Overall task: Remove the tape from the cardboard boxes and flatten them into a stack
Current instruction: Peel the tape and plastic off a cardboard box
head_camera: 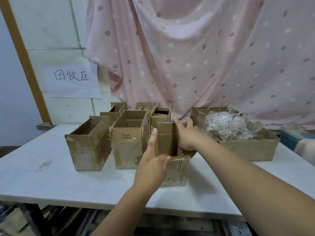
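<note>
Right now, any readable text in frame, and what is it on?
"回收区": handwritten on the paper sign on the wall.
"Z...": printed on the middle box; the rest of that line and the row of numbers below it are too blurred to read.
No other text is legible.

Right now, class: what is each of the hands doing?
Left hand: open, straight fingers against the front box, left side.
Right hand: open, fingers spread against its right side.
</note>
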Action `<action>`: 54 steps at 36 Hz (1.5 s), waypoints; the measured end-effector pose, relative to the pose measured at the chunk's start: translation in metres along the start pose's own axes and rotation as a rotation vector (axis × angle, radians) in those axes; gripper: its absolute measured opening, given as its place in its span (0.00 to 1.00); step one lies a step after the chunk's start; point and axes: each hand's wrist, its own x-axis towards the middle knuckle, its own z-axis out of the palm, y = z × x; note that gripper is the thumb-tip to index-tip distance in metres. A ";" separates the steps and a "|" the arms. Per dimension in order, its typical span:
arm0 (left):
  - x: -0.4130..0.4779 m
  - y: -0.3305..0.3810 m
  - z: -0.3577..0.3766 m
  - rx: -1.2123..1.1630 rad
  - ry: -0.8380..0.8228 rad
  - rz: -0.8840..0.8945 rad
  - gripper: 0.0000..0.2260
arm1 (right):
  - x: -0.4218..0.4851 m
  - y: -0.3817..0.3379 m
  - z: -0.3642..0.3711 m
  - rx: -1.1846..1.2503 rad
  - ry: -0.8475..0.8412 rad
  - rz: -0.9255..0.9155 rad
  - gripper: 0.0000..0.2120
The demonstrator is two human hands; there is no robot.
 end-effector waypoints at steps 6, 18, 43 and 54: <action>0.000 -0.001 0.006 -0.001 0.109 0.038 0.19 | 0.013 0.001 0.003 -0.214 -0.005 -0.048 0.55; -0.006 0.004 0.017 -0.127 0.222 -0.042 0.13 | 0.023 0.015 0.014 -0.228 -0.059 -0.211 0.24; 0.000 0.009 0.017 0.146 -0.033 0.023 0.30 | -0.002 0.012 0.067 1.078 0.269 -0.067 0.07; -0.001 0.016 0.025 0.176 0.113 -0.067 0.25 | -0.026 0.013 0.091 1.451 0.179 0.052 0.16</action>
